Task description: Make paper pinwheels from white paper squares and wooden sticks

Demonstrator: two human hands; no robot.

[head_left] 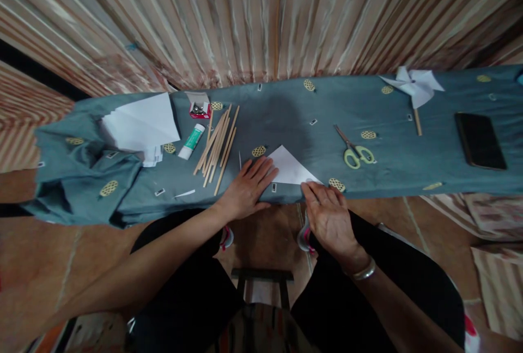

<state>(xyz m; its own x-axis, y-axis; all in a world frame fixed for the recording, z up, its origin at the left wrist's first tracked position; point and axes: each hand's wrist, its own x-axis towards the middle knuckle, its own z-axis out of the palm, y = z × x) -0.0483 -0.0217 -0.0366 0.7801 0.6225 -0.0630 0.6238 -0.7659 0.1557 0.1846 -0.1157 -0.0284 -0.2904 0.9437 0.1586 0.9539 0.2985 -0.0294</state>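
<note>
A white sheet of paper [289, 166], folded into a triangle, lies near the front edge of the cloth-covered table. My left hand [250, 187] rests flat on its left corner with the fingers spread. At the right corner, my right hand [327, 211] has its fingers bent and drawn together on the paper; the thumb is mostly hidden. To the right of the paper lie scissors [354, 151] with light green handles. Several wooden sticks [218, 148] are loosely piled to the left, beyond my left hand.
Farther left are a glue stick [192, 141], a small red box of metal pieces [200, 109] and stacked white paper [147, 121]. A white paper pinwheel [415, 89] and a dark phone [480, 140] lie at right. Striped curtains [261, 20] hang behind the table.
</note>
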